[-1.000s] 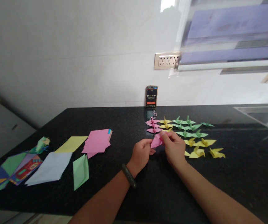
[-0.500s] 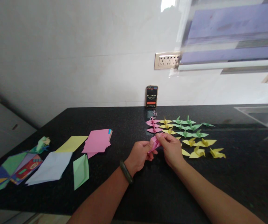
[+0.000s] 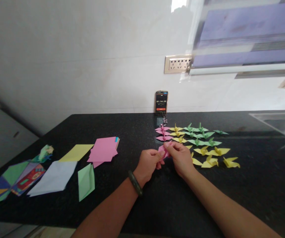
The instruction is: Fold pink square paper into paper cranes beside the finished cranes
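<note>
My left hand (image 3: pixel 148 162) and my right hand (image 3: pixel 180 158) meet over the black counter (image 3: pixel 137 198), both pinching a small folded pink paper (image 3: pixel 162 151) between their fingertips. A dark bracelet sits on my left wrist. Just behind the hands lie rows of finished paper cranes: pink cranes (image 3: pixel 163 133), yellow cranes (image 3: pixel 210 157) and green cranes (image 3: pixel 199 135). Most of the pink paper is hidden by my fingers.
A stack of pink sheets (image 3: pixel 104 149), a yellow sheet (image 3: pixel 76 153), a pale blue sheet (image 3: pixel 53 178) and a green sheet (image 3: pixel 86 181) lie to the left, with patterned papers (image 3: pixel 13 180) beyond. A phone (image 3: pixel 161 102) leans on the wall. A sink (image 3: pixel 278 122) is at right.
The pink paper has been folded smaller and drawn in between both hands; my right hand shifted slightly left and my left hand rose to meet it.
</note>
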The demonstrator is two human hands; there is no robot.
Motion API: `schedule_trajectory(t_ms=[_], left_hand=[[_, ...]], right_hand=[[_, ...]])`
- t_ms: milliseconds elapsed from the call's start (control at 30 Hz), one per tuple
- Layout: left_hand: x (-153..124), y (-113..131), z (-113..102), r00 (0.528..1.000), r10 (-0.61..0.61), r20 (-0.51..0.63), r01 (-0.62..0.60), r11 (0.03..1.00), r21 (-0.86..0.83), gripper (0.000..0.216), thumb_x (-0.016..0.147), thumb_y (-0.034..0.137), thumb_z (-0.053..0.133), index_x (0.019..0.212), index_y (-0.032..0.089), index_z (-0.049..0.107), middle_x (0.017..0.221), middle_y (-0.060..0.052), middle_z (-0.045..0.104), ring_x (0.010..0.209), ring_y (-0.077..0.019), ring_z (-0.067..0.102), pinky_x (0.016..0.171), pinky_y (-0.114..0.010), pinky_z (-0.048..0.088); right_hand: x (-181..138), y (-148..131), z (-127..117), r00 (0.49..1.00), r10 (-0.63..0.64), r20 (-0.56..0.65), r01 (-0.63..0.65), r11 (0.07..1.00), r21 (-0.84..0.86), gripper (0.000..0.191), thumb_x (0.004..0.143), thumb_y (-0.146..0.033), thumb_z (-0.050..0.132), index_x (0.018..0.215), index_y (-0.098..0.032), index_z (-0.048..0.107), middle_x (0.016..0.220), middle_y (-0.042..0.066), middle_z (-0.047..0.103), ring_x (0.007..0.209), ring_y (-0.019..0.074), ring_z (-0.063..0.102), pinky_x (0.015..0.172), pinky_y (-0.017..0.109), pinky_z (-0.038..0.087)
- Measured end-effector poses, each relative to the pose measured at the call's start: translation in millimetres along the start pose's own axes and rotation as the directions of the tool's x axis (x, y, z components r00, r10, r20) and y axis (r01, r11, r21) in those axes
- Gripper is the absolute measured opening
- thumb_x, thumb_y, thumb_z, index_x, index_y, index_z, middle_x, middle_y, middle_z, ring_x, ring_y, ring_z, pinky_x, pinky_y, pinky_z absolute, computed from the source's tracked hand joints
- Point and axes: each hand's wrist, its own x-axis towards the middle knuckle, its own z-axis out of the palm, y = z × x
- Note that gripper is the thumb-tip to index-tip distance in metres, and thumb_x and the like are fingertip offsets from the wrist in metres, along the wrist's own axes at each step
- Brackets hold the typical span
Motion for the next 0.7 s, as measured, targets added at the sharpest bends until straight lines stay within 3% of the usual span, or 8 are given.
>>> schedule_trajectory(t_ms=[133, 267, 400, 700], left_hand=[[-0.6, 0.4, 1.0, 0.999, 0.008, -0.051, -0.006, 0.999, 0.038, 0.039, 0.064, 0.046, 0.062, 0.049, 0.012, 0.053, 0.042, 0.001, 0.049, 0.034, -0.0046, 0.038, 0.036, -0.019, 0.027], [0.1, -0.1, 2.3, 0.999, -0.014, -0.038, 0.013, 1.0, -0.023, 0.043, 0.066, 0.054, 0.056, 0.057, 0.012, 0.054, 0.047, 0.0, 0.053, 0.037, -0.0062, 0.043, 0.037, -0.019, 0.032], [1.5, -1.1, 2.1, 0.993, -0.111, 0.024, 0.114, 0.985, -0.128, 0.05, 0.072, 0.06, 0.043, 0.067, 0.012, 0.054, 0.052, -0.002, 0.057, 0.037, -0.0074, 0.047, 0.038, -0.019, 0.035], [-0.2, -0.3, 1.3, 0.996, -0.065, 0.054, 0.061, 0.996, 0.061, 0.031, 0.071, 0.04, 0.055, 0.057, 0.013, 0.053, 0.048, -0.001, 0.056, 0.037, -0.0064, 0.045, 0.038, -0.018, 0.034]], right_hand=[[-0.9, -3.9, 0.6, 0.997, 0.028, 0.074, -0.024, 0.999, -0.049, 0.023, 0.069, -0.035, 0.064, 0.06, -0.015, 0.061, 0.055, 0.0, 0.059, 0.05, 0.01, 0.046, 0.051, 0.023, 0.035], [0.7, -4.7, -0.4, 1.0, -0.01, -0.01, 0.009, 0.995, -0.099, 0.024, 0.068, -0.035, 0.064, 0.056, -0.015, 0.059, 0.048, -0.003, 0.051, 0.046, 0.0085, 0.041, 0.048, 0.022, 0.032], [3.9, -2.3, -4.6, 0.998, -0.02, -0.065, 0.01, 0.989, -0.15, 0.028, 0.068, -0.039, 0.063, 0.055, -0.015, 0.057, 0.046, -0.004, 0.046, 0.045, 0.0087, 0.038, 0.046, 0.022, 0.03], [3.7, -2.8, -6.1, 0.995, -0.038, -0.092, 0.019, 0.979, -0.202, 0.03, 0.068, -0.04, 0.062, 0.053, -0.015, 0.056, 0.046, -0.004, 0.047, 0.045, 0.0087, 0.038, 0.046, 0.022, 0.03]])
